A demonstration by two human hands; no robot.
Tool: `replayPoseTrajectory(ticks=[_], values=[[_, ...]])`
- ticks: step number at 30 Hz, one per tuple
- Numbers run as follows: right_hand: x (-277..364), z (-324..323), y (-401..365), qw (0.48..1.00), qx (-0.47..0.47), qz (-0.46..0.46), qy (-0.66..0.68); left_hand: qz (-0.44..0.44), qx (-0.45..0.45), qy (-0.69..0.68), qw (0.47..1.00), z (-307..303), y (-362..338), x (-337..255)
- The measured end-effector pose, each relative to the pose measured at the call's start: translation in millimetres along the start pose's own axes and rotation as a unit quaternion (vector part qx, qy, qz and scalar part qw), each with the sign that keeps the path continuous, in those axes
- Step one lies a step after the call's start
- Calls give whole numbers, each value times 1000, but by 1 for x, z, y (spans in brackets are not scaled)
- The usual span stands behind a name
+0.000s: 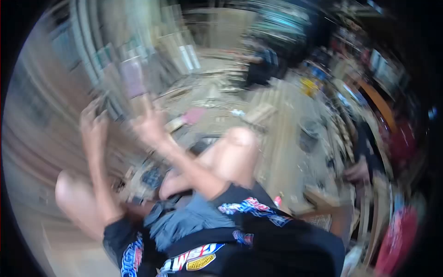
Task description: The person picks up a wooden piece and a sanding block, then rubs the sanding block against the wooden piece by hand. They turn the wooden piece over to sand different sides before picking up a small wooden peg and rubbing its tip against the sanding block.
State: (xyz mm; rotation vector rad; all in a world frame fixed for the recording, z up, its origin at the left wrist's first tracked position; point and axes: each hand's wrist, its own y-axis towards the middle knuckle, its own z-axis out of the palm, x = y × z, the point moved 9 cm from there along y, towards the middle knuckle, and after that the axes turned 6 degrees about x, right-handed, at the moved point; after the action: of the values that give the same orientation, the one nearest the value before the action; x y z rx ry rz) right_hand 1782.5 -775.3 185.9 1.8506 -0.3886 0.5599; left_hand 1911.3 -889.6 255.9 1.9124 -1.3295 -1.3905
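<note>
Both my hands are raised in front of me over my bent knees, smeared by motion. My left hand [94, 117] is at the left, its fingers bent upward near some dark, blurred shapes. To its right, my right hand [150, 124] reaches forward, with one or more fingers pointing up. Just beyond the right hand stands a narrow wooden strip with a purple-pink patch [133, 77]. Whether the hand touches or holds this strip I cannot make out. A grey cloth [191, 224] lies across my lap.
Boards lean against the back left wall [177, 51]. Wood scraps [212, 94] litter the floor, with a pink piece [193, 115] among them. Long planks [277, 124] and a dark bucket [308, 134] are at right. Another person [262, 64] sits at the back.
</note>
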Motion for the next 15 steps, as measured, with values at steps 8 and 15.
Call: replayPoseTrajectory(ticks=[8,15], values=[[13,177,199,918,-109,227,307,-15,96,-2,995,16,94,319],[60,216,168,878,-5,237,415,-91,61,-65,992,14,24,279]])
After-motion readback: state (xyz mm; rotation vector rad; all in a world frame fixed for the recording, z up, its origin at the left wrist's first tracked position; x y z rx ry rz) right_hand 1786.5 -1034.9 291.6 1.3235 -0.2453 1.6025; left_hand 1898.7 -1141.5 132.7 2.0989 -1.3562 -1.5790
